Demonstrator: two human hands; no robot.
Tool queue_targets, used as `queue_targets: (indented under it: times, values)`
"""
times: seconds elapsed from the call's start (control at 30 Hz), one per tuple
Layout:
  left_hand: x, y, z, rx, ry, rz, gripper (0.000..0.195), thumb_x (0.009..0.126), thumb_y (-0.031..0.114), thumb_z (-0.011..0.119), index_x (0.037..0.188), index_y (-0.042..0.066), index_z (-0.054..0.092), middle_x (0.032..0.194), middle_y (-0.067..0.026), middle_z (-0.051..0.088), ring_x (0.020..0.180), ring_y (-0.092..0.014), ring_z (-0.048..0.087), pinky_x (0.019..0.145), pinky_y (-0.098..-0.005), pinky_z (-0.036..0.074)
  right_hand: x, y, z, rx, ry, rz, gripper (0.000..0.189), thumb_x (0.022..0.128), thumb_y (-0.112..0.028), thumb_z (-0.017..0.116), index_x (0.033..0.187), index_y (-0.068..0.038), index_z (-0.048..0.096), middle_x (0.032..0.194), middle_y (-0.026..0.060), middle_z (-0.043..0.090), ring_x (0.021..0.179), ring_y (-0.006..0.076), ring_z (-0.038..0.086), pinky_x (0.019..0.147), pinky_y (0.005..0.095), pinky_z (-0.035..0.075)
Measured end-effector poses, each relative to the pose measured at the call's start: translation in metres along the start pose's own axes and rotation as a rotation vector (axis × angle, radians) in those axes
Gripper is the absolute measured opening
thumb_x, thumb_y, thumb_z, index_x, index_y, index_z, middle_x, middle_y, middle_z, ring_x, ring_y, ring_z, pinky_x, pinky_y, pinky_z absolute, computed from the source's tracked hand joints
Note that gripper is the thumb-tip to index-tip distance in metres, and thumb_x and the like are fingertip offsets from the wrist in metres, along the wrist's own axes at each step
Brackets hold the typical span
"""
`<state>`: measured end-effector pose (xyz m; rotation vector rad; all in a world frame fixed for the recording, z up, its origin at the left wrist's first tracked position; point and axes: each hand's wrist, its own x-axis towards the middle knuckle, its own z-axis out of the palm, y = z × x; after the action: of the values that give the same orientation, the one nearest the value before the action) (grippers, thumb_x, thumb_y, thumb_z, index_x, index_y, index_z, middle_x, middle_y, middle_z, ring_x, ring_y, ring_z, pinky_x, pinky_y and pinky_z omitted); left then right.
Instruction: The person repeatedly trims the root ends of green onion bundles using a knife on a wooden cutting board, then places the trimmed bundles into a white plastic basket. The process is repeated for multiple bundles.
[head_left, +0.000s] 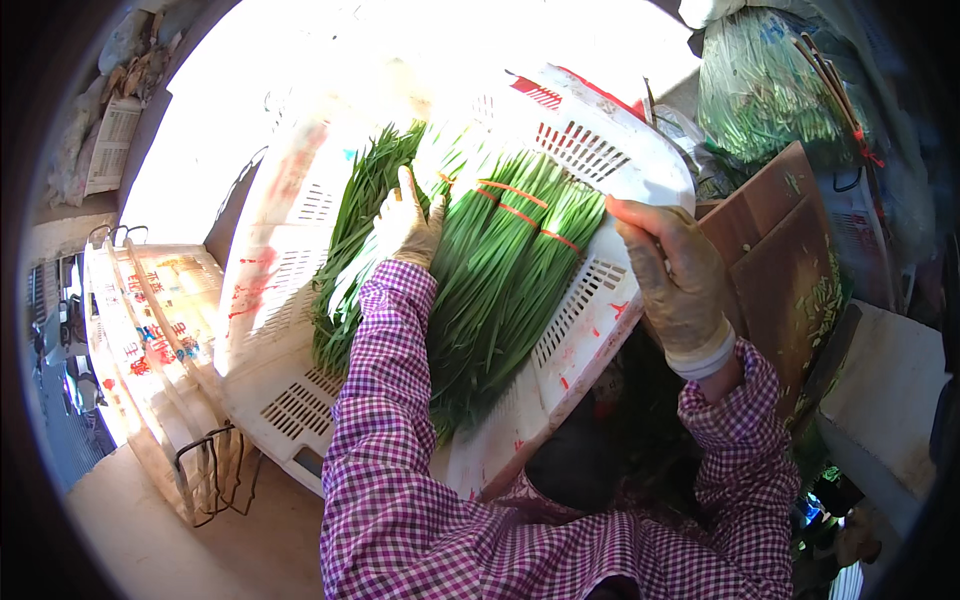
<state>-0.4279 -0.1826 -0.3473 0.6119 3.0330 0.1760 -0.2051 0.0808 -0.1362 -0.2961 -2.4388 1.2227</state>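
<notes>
My left hand (409, 225), in a pale thin glove, rests on long green leafy vegetables, likely garlic chives (367, 195), with its fingers apart. Several bundles tied with orange bands (517, 217) lie side by side to its right, their pale ends pointing away from me. They fill a white slotted plastic crate (300, 409), which shows red marks on its walls. My right hand (675, 277), also gloved, is raised by the crate's right wall. Its fingers are curled, and the fingertips come close to the pale ends of the nearest bundle. Whether they pinch anything cannot be made out.
Several flattened or nested crates (154, 315) with wire handles stand at left. Brown boards (780, 270) with green scraps lean at right, near a white foam block (885, 397). Behind them sits a clear bag of greens (765, 90). Glare washes out the far background.
</notes>
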Motion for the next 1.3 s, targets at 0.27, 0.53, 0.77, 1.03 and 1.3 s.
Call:
queue_targets:
  times: [0.27,0.53,0.77,1.03,1.3]
  values:
    - [-0.005,0.003,-0.001,0.001,0.027,-0.035,0.090,0.096,0.057,0.060,0.161,0.007,0.025,0.131,-0.0206,0.058,0.119,-0.037,0.058,0.098,-0.0548,0.046,0.159,0.054,0.176,-0.862,-0.678,0.150,0.029,0.097,-0.027,0.060,0.113,-0.008,0.075,0.107,0.0160,0.075,0.099,0.0323,0.073,0.084,0.0459,0.058]
    - [-0.005,0.003,0.003,-0.063,0.037,-0.046,0.090,0.094,0.057,0.062,0.161,0.009,0.027,0.130,-0.0202,0.057,0.122,-0.035,0.055,0.098,-0.0544,0.044,0.152,0.113,0.217,-1.234,-0.963,-0.141,0.023,0.092,-0.021,0.062,0.104,-0.008,0.078,0.099,0.0133,0.077,0.089,0.0295,0.075,0.074,0.0477,0.059]
    - [-0.005,0.003,0.001,-0.076,0.063,-0.049,0.090,0.092,0.055,0.066,0.160,0.009,0.030,0.128,-0.0184,0.058,0.117,-0.036,0.058,0.095,-0.0556,0.046,0.163,0.116,0.216,-1.252,-1.131,-0.118,0.024,0.093,-0.020,0.060,0.103,-0.009,0.078,0.103,0.0122,0.077,0.091,0.0293,0.075,0.075,0.0479,0.058]
    - [-0.006,0.004,0.001,-0.085,0.034,-0.056,0.091,0.091,0.059,0.065,0.160,0.010,0.030,0.128,-0.0180,0.058,0.119,-0.034,0.055,0.097,-0.0549,0.043,0.155,0.112,0.221,-1.349,-1.084,-0.057,0.023,0.094,-0.020,0.059,0.103,-0.012,0.078,0.109,0.0116,0.077,0.097,0.0295,0.075,0.074,0.0511,0.056]
    - [-0.006,0.001,0.006,0.009,0.084,-0.028,0.088,0.093,0.059,0.061,0.160,0.009,0.031,0.126,-0.0187,0.059,0.113,-0.034,0.060,0.092,-0.0541,0.047,0.162,0.047,0.181,-1.220,-0.820,-0.246,0.016,0.091,-0.016,0.063,0.095,-0.007,0.075,0.093,0.0140,0.075,0.081,0.0309,0.073,0.066,0.0500,0.058]
